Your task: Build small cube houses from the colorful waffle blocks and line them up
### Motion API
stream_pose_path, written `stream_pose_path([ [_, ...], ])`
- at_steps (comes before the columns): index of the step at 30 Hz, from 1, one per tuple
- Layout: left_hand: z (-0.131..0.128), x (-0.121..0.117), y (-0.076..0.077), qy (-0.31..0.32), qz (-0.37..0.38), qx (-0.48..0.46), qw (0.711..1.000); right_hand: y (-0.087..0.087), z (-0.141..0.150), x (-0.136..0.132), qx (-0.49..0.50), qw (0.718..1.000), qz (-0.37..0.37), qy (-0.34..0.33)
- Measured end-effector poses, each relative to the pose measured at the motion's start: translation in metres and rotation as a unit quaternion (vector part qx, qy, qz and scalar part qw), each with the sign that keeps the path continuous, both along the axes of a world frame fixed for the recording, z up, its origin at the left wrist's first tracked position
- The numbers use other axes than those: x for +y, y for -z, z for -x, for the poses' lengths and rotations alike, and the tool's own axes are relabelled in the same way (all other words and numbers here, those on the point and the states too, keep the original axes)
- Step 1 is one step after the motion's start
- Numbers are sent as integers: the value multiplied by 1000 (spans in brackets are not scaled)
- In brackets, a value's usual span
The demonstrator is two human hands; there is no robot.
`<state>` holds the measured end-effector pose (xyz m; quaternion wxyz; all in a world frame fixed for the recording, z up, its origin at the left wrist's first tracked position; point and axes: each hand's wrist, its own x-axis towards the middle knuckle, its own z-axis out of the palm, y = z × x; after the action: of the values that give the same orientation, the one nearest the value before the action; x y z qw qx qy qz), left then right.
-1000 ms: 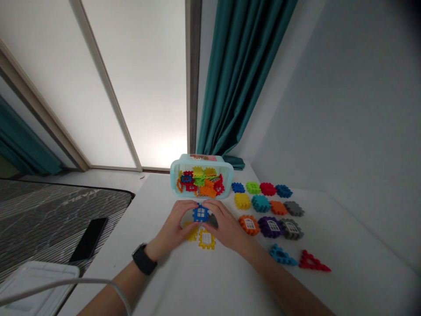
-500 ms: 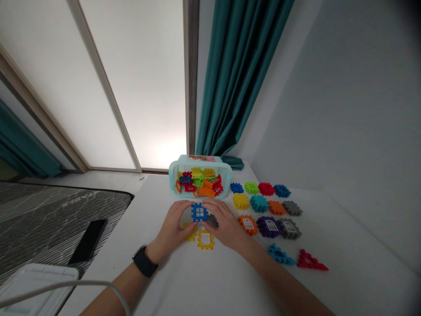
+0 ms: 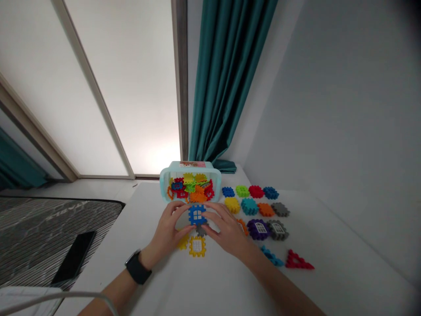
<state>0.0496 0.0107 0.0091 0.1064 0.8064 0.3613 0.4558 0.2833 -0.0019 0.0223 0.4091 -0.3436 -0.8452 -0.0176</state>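
Between my two hands is a blue toothed building block [image 3: 197, 214] with a white window, its window face turned toward me. My left hand [image 3: 169, 228] grips its left side with thumb and fingers. From the other side my right hand [image 3: 223, 226] has its fingers on the block's right edge. Just below the blue block shows a grey block [image 3: 201, 229], partly hidden; whether they touch I cannot tell. On the table nearer me lies a yellow window block [image 3: 197, 247], with another yellow block [image 3: 183, 242] partly covered by my left hand.
A pale turquoise bin [image 3: 163, 184] full of mixed blocks lies on its side behind my hands. To the right are rows of coloured blocks, including a teal one [image 3: 249, 206] and a purple window block [image 3: 258, 229]. A red triangular piece [image 3: 297, 260] lies nearer. A phone [image 3: 74, 256] is at left.
The view has shifted, so the scene sits further left. My right fingers have spread and moved on the blue block, and more of the grey block shows beneath it.
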Motion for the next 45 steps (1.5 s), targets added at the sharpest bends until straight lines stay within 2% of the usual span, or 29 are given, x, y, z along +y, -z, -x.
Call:
stream_pose_path([
  [5,-19,7,-5,27,3,-9,1000,-9,-23,-3,-13,1000,-15,-3],
  [9,-40,12,-5,49,12,-13,999,-14,-41,-6,-25,999,-24,28],
  [15,-68,22,5,76,14,-12,997,-17,-65,-10,-64,996,10,57],
  [25,-104,34,18,56,34,2,998,-16,-88,-1,-99,991,-2,92],
  [29,-108,38,27,23,13,30,999,-15,-105,16,-91,990,-1,104],
  [36,-106,38,35,-11,-14,86,996,-9,-147,71,-74,988,59,120],
  [45,-108,38,31,9,-25,122,992,9,-155,125,-130,972,154,123],
])
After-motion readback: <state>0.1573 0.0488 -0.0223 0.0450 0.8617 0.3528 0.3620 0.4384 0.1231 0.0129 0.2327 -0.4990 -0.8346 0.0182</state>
